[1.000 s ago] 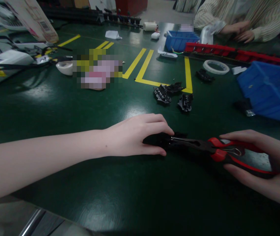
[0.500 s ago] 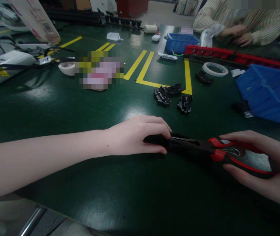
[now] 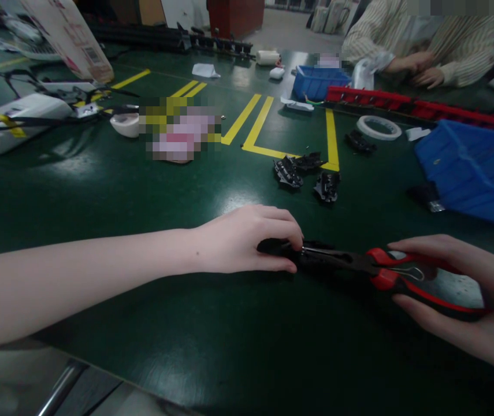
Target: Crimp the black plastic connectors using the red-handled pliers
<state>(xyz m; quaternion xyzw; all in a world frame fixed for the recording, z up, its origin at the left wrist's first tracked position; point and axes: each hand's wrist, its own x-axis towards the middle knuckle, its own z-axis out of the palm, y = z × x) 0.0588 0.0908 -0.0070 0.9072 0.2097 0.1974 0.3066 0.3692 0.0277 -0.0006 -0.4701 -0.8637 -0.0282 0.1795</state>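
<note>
My left hand (image 3: 247, 240) rests on the green table (image 3: 143, 190) with its fingers curled round a small black plastic part (image 3: 273, 247), pinning it down. My right hand (image 3: 467, 300) grips the red and black handles of long-nose pliers (image 3: 385, 273). The pliers' jaws reach left and meet the black part right at my left fingertips. Most of the part is hidden under my left hand.
Three more black parts (image 3: 303, 172) lie just beyond my hands by yellow floor-style tape lines (image 3: 332, 134). A blue bin (image 3: 472, 170) stands at right, a tape roll (image 3: 379, 127), a red rail (image 3: 407, 103) and a smaller blue bin (image 3: 318, 82) farther back. Another person's hands (image 3: 420, 68) work at the far right.
Both hands hold almost the same pose; the view has shifted slightly, and the pliers' jaws sit a little closer against the black part.
</note>
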